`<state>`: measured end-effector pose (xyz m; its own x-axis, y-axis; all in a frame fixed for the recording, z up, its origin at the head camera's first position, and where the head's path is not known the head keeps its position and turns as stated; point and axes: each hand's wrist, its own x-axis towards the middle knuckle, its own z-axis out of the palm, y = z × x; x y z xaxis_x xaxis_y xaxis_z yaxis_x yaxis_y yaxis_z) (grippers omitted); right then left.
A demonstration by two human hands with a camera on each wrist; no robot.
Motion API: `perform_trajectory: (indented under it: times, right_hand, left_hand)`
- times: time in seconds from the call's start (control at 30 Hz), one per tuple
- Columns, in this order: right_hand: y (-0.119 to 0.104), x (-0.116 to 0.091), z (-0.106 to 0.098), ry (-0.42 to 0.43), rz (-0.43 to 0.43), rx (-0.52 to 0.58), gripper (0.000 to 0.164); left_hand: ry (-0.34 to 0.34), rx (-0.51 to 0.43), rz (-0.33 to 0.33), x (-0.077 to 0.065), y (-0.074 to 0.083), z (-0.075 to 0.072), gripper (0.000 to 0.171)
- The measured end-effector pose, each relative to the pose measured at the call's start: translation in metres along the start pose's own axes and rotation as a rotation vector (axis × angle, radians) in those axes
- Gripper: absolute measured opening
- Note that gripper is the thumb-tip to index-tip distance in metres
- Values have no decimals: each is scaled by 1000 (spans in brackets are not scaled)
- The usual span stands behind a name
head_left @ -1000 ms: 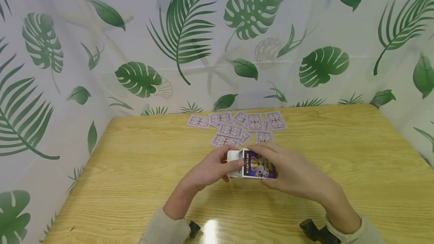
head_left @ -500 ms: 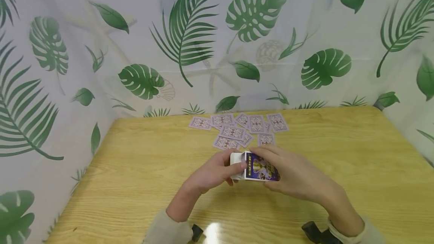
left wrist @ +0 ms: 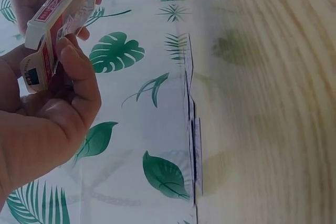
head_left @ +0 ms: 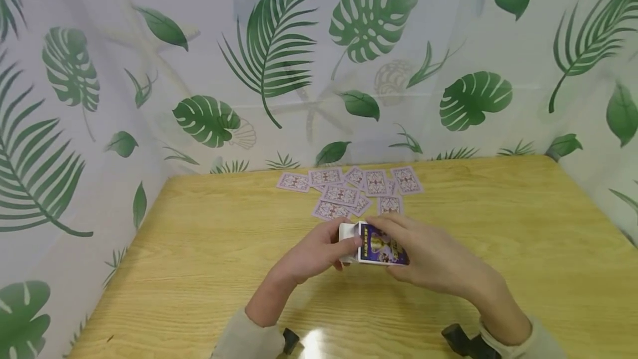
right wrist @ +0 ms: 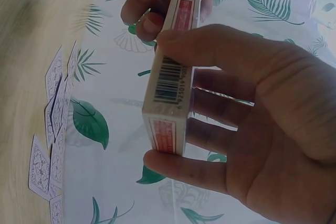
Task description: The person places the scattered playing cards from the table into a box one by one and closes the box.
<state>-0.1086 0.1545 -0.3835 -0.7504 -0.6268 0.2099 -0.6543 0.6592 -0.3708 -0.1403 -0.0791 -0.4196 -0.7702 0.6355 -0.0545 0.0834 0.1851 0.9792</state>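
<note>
Both hands hold a small playing-card box (head_left: pixel 382 245) above the table, its purple face with a gold trophy turned up. The left hand (head_left: pixel 319 251) pinches the opened white flap end, thumb on top. My right hand (head_left: pixel 438 256) grips the other end; in the right wrist view its thumb presses the barcode side of the card box (right wrist: pixel 170 85) and its fingers lie along the opposite side. In the left wrist view, the left fingers (left wrist: pixel 79 69) curl at the box's open end. What is inside the box is hidden.
Several playing cards (head_left: pixel 340 194) lie face down, overlapping, toward the back of the wooden table (head_left: pixel 214 226). A white cloth with green leaves (head_left: pixel 299 71) hangs behind and at the sides. Black wrist mounts (head_left: pixel 463 339) sit below the sleeves.
The box and both hands stay nearly in place, with only a slight shift of the whole view. The grip of each hand looks the same.
</note>
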Motion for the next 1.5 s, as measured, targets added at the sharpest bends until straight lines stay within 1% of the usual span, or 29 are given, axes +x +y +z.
perform_trajectory:
  times: [0.1, 0.17, 0.23, 0.33, 0.47, 0.53, 0.6, 0.73, 0.83, 0.93, 1.03, 1.27, 1.4, 1.5]
  right_hand:
    - [0, 0, -2, 15, -1, -9, 72]
    - [1, 0, -3, 15, 8, -21, 73]
    - [1, -1, -4, 13, 22, -28, 73]
    - [2, -2, -6, 11, 36, -32, 74]
    - [4, -3, -7, 10, 39, -27, 74]
    - [6, -3, -7, 7, 34, -24, 74]
    - [8, -3, -8, 2, 36, -22, 73]
    - [11, -4, -8, -7, 46, -32, 73]
    - [12, -4, -7, 2, 47, -50, 74]
    - [13, -4, -6, 16, 42, -64, 73]
    - [14, -5, -6, 23, 44, -68, 73]
    - [16, -6, -6, 22, 59, -69, 73]
    - [16, -6, -6, 20, 65, -66, 73]
    - [16, -7, -8, 15, 74, -56, 73]
  left_hand:
    - [12, 43, 11, 0, 3, -3, 29]
    - [25, 47, -7, 0, 3, -6, 32]
    - [53, 42, -46, 0, 0, -12, 37]
    - [129, 50, -120, 2, -9, -26, 41]
    - [234, 112, -212, 8, -24, -50, 40]
    - [284, 194, -243, 14, -32, -61, 41]
    - [337, 307, -269, 24, -40, -70, 42]
    - [458, 635, -364, 44, -49, -82, 48]
    - [506, 871, -464, 53, -53, -88, 45]
    - [508, 1048, -502, 57, -60, -93, 41]
    - [492, 1140, -504, 58, -67, -95, 43]
    - [432, 1246, -514, 61, -78, -101, 50]
    - [411, 1303, -535, 62, -81, -104, 44]
    - [416, 1296, -557, 62, -81, -105, 39]
